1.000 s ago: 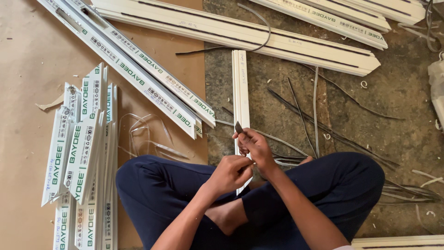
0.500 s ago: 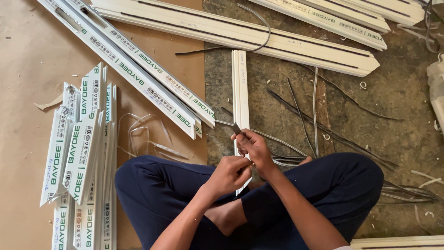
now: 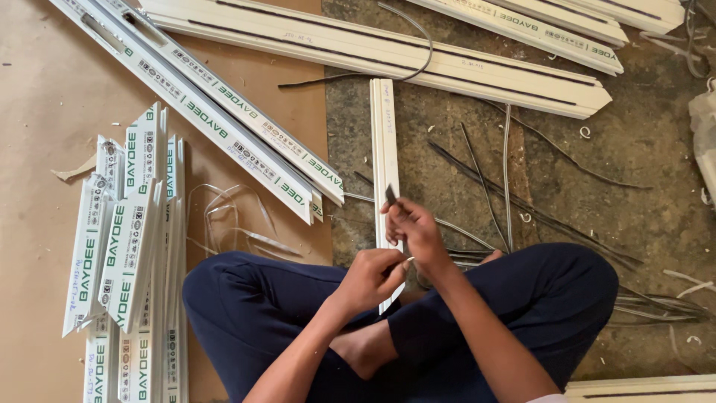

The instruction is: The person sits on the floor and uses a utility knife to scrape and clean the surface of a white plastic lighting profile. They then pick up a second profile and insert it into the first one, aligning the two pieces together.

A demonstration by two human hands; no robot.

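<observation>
I sit cross-legged on the floor with a long white plastic profile strip [image 3: 385, 142] running away from me between my knees. My right hand [image 3: 415, 233] rests on the strip about halfway along and grips a small dark blade [image 3: 391, 195] that points up along it. My left hand [image 3: 373, 277] is closed on the strip's near end, just above my lap. The strip's lowest part is hidden behind both hands.
Short white profile pieces with green print [image 3: 127, 246] are stacked at my left on brown board. Long white profiles [image 3: 246, 134] lie diagonally beyond them, and more [image 3: 418, 56] lie across the top. Black rubber strips [image 3: 507, 186] and clear film peelings [image 3: 224, 216] litter the floor.
My right hand with the blade has crept slightly up the strip. My left hand keeps its hold in the same place.
</observation>
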